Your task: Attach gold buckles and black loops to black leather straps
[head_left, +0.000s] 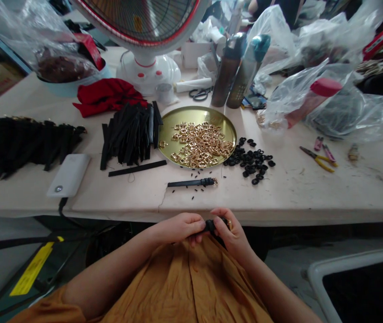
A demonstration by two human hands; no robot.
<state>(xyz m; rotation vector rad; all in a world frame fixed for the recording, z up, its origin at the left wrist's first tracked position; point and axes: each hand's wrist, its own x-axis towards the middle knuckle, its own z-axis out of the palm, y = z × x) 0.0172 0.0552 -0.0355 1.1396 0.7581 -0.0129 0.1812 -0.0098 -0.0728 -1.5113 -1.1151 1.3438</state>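
Observation:
Close to my body, just off the table's front edge, both hands grip one black strap (pixel 209 225) with a gold buckle at its right end. My left hand (pixel 187 226) pinches its left part between thumb and fingers. Around the buckle end, my right hand (pixel 229 231) is closed, with its thumb on top. Part of the strap is hidden by my fingers. On the table ahead lies a buckled strap (pixel 191 182) with small black bits around it. Beyond it a gold plate (pixel 167 121) carries a heap of gold buckles (pixel 204 143). Black loops (pixel 253 163) are piled at its right.
Flat black strips (pixel 130 134) are stacked left of the plate, near a white power bank (pixel 69 175). More black straps (pixel 19 143) lie far left. A fan (pixel 147 67) and two bottles (pixel 233 72) stand behind. Yellow-handled pliers (pixel 317 159) rest at the right.

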